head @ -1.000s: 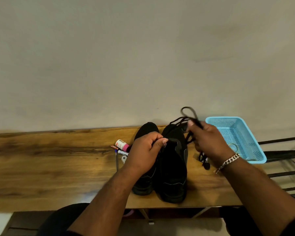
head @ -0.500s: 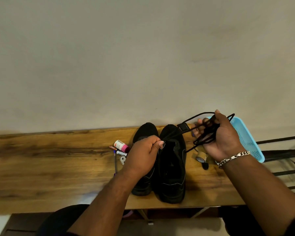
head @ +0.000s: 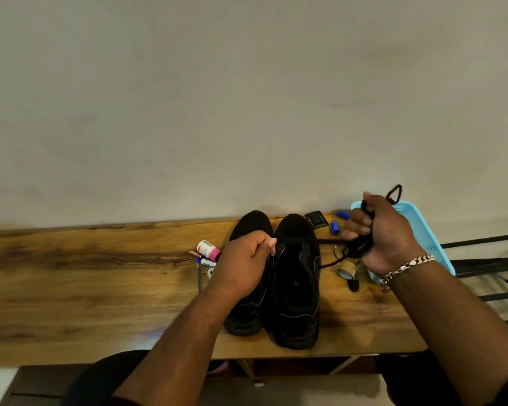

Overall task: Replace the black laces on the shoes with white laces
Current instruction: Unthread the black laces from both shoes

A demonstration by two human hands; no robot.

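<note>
Two black shoes (head: 276, 282) sit side by side on the wooden bench (head: 85, 276); the right hand (head: 381, 232), fist clenched round a bundle of black lace (head: 357, 247), has swung further right toward the blue basket (head: 431, 238), stretching the lace taut from the left hand (head: 244, 262), which pinches it at the right-hand shoe, so it looks nearly out; no white laces visible

I can just make out one bit of print, left of centre frame: dark lettering on a white marker (head: 208, 262), something like "Marker", too blurred to confirm.
</note>
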